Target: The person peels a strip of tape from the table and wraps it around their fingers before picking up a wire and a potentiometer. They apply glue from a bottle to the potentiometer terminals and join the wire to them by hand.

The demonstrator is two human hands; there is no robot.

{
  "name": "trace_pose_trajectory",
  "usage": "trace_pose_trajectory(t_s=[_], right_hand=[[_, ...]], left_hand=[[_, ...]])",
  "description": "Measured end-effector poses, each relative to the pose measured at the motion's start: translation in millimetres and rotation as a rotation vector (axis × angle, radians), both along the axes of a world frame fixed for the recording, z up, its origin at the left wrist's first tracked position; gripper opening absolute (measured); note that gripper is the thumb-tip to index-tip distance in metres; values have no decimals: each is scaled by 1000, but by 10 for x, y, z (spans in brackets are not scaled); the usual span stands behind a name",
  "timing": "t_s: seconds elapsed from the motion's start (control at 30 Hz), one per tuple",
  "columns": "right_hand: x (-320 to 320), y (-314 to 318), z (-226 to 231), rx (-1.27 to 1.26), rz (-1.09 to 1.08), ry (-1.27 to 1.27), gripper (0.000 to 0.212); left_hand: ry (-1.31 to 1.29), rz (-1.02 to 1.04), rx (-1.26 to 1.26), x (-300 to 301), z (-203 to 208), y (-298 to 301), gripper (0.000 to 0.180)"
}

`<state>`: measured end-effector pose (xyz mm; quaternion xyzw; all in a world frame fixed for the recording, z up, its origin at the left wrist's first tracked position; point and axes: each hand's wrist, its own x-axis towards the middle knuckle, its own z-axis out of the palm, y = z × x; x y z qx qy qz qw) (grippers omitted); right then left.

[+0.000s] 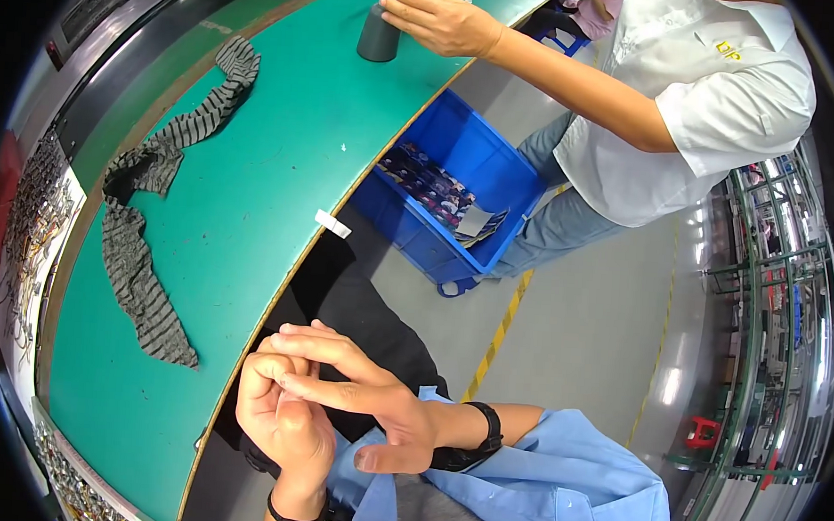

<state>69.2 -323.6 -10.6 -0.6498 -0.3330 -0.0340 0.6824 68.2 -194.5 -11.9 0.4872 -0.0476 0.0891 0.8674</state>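
Note:
Close together in front of my body, both hands meet beside the table's near edge. My left hand (pixel 286 423) is closed, its fingers curled inward; whatever may be in it is hidden. Across it reaches my right hand (pixel 377 400), fingers stretched out and touching the left fingers, thumb held apart. No object shows in the right hand. Beyond them, a chain of grey and black striped knitted tubes (pixel 143 274), like socks, lies along the green table (pixel 251 195), apart from both hands.
A co-worker's hand (pixel 439 21) is at a dark grey cone (pixel 380 37) on the table's far end. A blue bin (pixel 418 237) with dark patterned pieces stands on the floor to the right. A small white tag (pixel 333 223) sits at the table edge. Metal racks (pixel 765 279) line the right side.

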Motion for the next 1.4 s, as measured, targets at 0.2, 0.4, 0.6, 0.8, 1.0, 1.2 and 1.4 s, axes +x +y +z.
trace_pose_trajectory(t_s=[0.2,0.4,0.6,0.8,1.0,1.2,1.4], right_hand=[[-19,54,-7,84,-18,84,76],[18,17,-30,80,8,31,75],[16,17,-28,67,-4,-2,73],[28,-45,-20,-9,-45,-37,69],[58,-110,0,-143,-134,-119,58],[92,-182,4,-175,-157,-163,50],[82,-128,22,-188,-173,-160,47]], left_hand=[[105,54,19,10,114,-88,38],[70,-1,-52,26,31,-29,23],[92,-11,-76,31,101,-25,14],[24,24,42,9,81,16,8],[-20,-85,126,69,71,197,5],[17,-274,254,122,129,357,3],[35,-249,57,80,-3,271,9]])
